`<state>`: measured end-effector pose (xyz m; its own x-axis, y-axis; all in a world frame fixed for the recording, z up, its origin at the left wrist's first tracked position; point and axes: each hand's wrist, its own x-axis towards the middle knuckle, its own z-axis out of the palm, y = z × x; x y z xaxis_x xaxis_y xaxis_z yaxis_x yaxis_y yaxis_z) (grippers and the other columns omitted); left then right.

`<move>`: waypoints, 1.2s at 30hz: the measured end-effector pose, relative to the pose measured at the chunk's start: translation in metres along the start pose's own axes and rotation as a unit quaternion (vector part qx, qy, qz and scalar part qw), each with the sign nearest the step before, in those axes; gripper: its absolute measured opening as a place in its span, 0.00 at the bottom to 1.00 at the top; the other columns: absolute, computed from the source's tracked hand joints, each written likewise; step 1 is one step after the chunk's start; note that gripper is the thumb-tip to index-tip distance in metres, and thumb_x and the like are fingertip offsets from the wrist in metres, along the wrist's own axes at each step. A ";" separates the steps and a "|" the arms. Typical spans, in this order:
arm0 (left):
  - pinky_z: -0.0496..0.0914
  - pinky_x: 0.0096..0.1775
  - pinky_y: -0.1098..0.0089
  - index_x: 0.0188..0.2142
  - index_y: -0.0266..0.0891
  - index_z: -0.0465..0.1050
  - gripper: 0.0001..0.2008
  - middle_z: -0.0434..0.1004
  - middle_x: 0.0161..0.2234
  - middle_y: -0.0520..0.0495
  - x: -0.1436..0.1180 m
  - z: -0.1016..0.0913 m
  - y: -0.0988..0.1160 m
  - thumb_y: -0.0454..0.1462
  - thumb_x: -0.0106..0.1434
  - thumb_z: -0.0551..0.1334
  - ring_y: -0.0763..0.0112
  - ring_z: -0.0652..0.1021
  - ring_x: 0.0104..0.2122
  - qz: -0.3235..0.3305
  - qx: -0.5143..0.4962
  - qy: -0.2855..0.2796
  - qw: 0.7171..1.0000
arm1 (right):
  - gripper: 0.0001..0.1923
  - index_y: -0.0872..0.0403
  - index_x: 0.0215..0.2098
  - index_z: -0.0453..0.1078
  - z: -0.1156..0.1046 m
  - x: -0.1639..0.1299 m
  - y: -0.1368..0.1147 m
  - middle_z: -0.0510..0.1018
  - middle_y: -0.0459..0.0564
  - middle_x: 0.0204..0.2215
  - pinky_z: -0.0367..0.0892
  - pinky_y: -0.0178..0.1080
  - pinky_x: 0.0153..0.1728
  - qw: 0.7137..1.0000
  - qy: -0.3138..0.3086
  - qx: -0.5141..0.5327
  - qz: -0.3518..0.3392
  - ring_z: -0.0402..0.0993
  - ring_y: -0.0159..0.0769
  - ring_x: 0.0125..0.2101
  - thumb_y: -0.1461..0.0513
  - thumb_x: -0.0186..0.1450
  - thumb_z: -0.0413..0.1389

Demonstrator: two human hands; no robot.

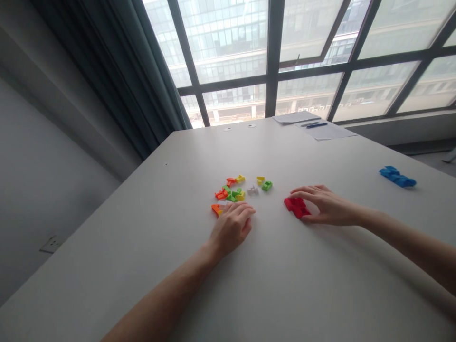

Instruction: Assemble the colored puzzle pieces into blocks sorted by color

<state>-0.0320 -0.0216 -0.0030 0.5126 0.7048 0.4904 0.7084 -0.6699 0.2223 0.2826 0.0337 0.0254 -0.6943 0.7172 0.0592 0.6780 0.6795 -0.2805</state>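
A loose heap of small plastic pieces in orange, green, yellow and white lies at the middle of the white table. My left hand rests palm down at the heap's near edge, its fingers curled over an orange piece. A red assembled block lies to the right, and my right hand grips it with thumb and fingers. A yellow piece, a green piece and a white piece lie apart between heap and red block.
A blue assembled block lies at the far right of the table. Papers with a pen lie at the far edge by the window. A grey curtain hangs at the left. A wall socket sits low left.
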 end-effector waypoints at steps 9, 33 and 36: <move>0.69 0.51 0.58 0.44 0.40 0.72 0.13 0.79 0.44 0.46 0.000 0.002 0.000 0.27 0.61 0.58 0.61 0.75 0.49 0.001 0.001 0.004 1.000 | 0.30 0.46 0.56 0.66 -0.014 -0.034 0.050 0.71 0.54 0.57 0.58 0.56 0.55 0.997 -0.004 -0.041 0.062 0.66 0.54 0.56 0.44 0.59 0.54; 0.68 0.51 0.58 0.43 0.40 0.73 0.13 0.79 0.44 0.47 0.001 0.000 0.001 0.27 0.61 0.58 0.61 0.75 0.48 -0.002 -0.005 0.001 1.000 | 0.35 0.53 0.55 0.71 -0.060 -0.099 0.191 0.72 0.65 0.55 0.56 0.46 0.51 0.934 -0.002 -0.197 0.300 0.65 0.52 0.57 0.48 0.51 0.63; 0.69 0.51 0.58 0.43 0.40 0.73 0.12 0.79 0.44 0.47 0.001 -0.001 0.001 0.27 0.61 0.58 0.61 0.75 0.48 -0.003 -0.005 0.002 1.000 | 0.33 0.51 0.51 0.74 -0.061 -0.100 0.191 0.74 0.66 0.52 0.57 0.46 0.50 0.932 0.025 -0.197 0.304 0.66 0.51 0.57 0.49 0.49 0.66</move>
<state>-0.0313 -0.0216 -0.0019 0.5062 0.7075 0.4931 0.7067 -0.6681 0.2330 0.4958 0.1013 0.0245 -0.1474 0.9878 0.0504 0.9852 0.1421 0.0962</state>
